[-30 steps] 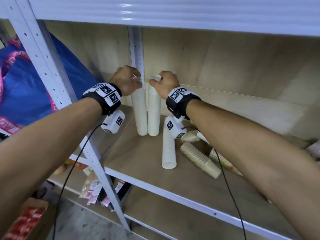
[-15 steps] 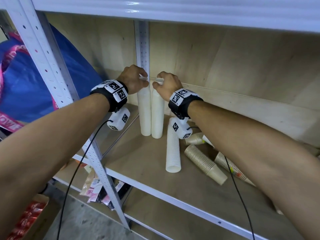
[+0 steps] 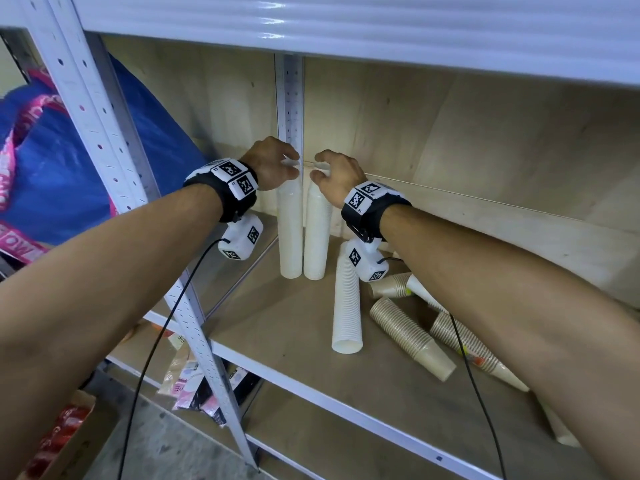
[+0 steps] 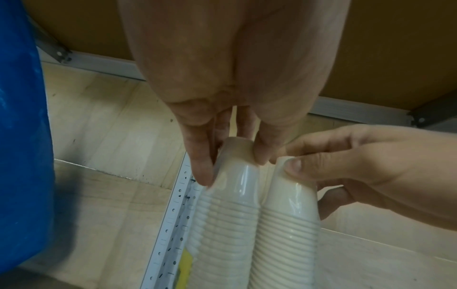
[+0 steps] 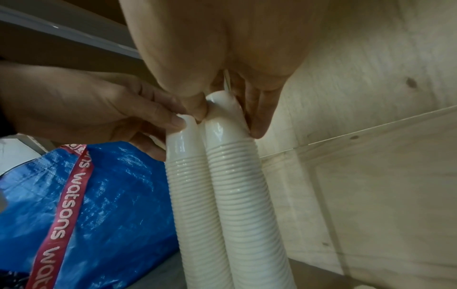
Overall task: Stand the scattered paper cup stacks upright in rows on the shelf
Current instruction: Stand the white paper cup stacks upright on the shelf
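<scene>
Standing side by side and touching, two white cup stacks, the left stack (image 3: pixel 290 233) and the right stack (image 3: pixel 317 233), are upright near the back left corner of the shelf board (image 3: pixel 277 327), just in front of the rear post (image 3: pixel 289 98). The left hand (image 3: pixel 272 164) pinches the top of the left stack with thumb and fingers; the right hand (image 3: pixel 339 176) pinches the top of the right one. A third white stack (image 3: pixel 346 306) lies on its side near the front edge, beside several brown stacks (image 3: pixel 408 336) lying tipped over. A blue bag (image 3: pixel 69 161) hangs left of the shelf.
</scene>
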Demonstrator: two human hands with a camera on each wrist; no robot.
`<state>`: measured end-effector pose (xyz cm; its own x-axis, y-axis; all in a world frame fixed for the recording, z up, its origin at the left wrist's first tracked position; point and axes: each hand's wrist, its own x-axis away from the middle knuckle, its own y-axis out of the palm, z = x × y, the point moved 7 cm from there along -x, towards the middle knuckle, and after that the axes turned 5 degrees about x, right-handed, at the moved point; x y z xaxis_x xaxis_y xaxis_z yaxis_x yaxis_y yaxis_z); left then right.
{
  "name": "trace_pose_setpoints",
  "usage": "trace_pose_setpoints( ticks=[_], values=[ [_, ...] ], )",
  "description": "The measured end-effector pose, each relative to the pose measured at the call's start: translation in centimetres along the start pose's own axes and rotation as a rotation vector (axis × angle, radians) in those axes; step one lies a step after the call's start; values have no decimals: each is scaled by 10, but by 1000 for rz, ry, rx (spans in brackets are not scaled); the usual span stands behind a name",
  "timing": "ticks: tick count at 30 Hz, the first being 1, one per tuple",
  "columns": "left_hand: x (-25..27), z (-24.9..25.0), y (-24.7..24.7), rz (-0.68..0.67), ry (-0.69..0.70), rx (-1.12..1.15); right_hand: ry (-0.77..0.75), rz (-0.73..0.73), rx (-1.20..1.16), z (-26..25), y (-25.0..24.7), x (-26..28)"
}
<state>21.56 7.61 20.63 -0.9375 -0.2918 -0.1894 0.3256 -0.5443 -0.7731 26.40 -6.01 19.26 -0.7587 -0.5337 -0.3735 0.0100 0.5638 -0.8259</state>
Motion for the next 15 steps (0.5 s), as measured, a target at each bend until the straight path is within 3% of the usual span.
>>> trace_pose_setpoints(
  ticks=[15],
  values=[
    [0, -7, 2, 28, -18, 3, 134, 26, -5, 6, -2, -9]
  ],
)
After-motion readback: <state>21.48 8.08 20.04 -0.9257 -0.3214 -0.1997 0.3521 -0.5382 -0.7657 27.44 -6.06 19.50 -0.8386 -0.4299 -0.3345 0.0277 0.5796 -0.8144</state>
